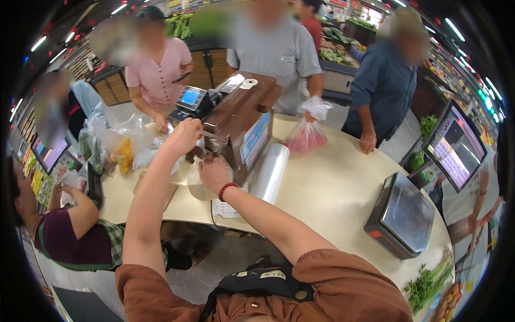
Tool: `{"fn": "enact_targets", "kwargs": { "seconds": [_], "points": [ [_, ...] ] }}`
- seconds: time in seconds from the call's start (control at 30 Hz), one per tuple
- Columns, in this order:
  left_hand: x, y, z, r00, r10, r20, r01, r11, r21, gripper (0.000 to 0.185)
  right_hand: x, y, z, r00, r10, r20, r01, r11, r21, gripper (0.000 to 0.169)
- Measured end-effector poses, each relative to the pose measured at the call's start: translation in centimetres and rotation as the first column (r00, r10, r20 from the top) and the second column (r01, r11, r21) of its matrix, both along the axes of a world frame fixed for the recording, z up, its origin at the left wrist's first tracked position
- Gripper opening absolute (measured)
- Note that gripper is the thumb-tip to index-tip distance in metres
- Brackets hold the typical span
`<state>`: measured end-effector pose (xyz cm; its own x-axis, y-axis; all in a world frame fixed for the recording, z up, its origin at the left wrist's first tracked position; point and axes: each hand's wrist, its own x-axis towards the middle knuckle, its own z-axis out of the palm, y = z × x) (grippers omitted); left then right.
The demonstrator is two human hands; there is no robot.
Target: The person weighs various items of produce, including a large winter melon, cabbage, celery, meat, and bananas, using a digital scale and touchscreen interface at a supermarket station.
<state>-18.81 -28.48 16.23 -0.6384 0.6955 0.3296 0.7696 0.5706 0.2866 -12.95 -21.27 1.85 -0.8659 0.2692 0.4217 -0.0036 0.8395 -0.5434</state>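
My left hand (185,137) is curled beside a clear plastic part (216,139) on the side of a brown cabinet (245,108). Just below it, my right hand (213,173), with a red bead bracelet (227,190) on the wrist, has its fingers bent at a dark fitting near the cabinet. What either set of fingers grips is hidden or too blurred to tell. Thin translucent plastic (199,191) lies under my right hand. Against the cabinet's near side rests a roll of clear plastic bags (271,173), partly over a printed paper (225,209).
The curved cream counter (330,189) carries a weighing scale (406,217), green herbs (430,277) and bagged yellow produce (124,155). Across it, a person holds a bag of red goods (307,137). A payment terminal (191,98) tops the cabinet's left. A co-worker (76,229) stands left.
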Motion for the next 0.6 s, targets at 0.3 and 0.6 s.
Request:
{"fn": "enact_targets", "kwargs": {
  "seconds": [0.3, 0.6],
  "points": [
    [0.6, -0.3, -0.8, 0.991, -0.116, -0.059, 0.119, 0.992, 0.043, 0.008, -0.4, -0.3, -1.6, 0.994, 0.035, -0.103, -0.057, 0.975, -0.215, 0.019],
    [-1.0, -3.9, -3.2, 0.994, -0.072, -0.087, 0.082, 0.989, 0.121, 0.004, 0.2, -1.0, 0.3, 0.985, 0.165, -0.056, -0.169, 0.833, -0.527, 0.014]
  ]
}}
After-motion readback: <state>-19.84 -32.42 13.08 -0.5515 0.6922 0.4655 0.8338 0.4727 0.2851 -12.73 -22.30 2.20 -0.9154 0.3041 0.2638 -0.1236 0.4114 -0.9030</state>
